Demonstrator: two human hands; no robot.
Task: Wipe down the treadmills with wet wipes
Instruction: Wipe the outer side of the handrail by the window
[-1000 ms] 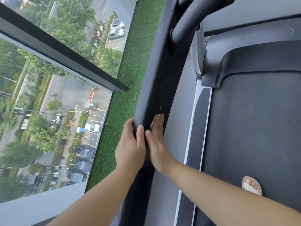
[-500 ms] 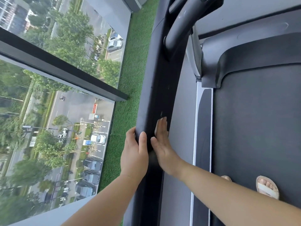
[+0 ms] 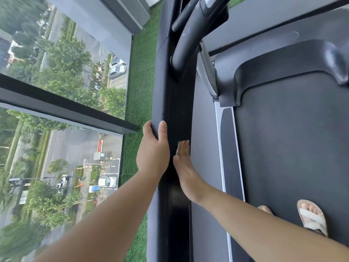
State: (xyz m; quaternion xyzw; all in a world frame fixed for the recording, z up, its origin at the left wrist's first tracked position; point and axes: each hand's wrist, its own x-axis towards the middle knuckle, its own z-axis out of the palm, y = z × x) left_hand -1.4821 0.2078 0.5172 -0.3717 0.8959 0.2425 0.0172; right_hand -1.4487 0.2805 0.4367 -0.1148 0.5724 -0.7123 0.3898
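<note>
The left hand (image 3: 153,150) grips the side rail's (image 3: 175,103) outer edge, while the flat right hand (image 3: 184,165) merely presses the wet wipe (image 3: 178,147) near its inner edge, so the wipe could slip free.

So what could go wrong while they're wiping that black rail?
The wet wipe is only pressed flat under the right hand, not gripped, so it could slide out or bunch up. The person stands in open sandals on the running belt while reaching sideways to the side rail; if the left hand lost its grip there, balance might suffer.
</note>
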